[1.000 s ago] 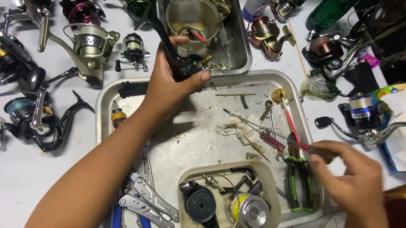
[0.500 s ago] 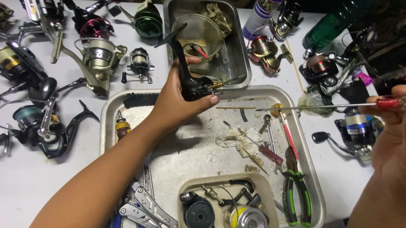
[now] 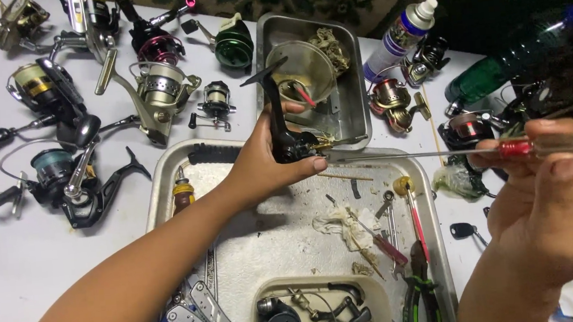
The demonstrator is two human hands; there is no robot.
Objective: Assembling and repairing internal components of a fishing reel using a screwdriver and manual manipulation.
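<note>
A white table (image 3: 6, 275) crowded with spinning reels (image 3: 156, 89) carries a large steel tray (image 3: 163, 172) littered with small parts, pliers (image 3: 419, 294) and a folding multitool (image 3: 204, 320). Above the tray's far edge, the left hand (image 3: 259, 167) is clenched around a black reel body (image 3: 284, 137). The right hand (image 3: 553, 207) grips a red-handled screwdriver (image 3: 438, 154), its thin shaft levelled at that body. The long shaft could wander off the screw and slip, or loosened bits could drop into the clutter.

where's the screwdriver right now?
Head view, right side: the screwdriver is in the right hand, held level above the metal tray, its tip pointing left at the black reel body.
</note>
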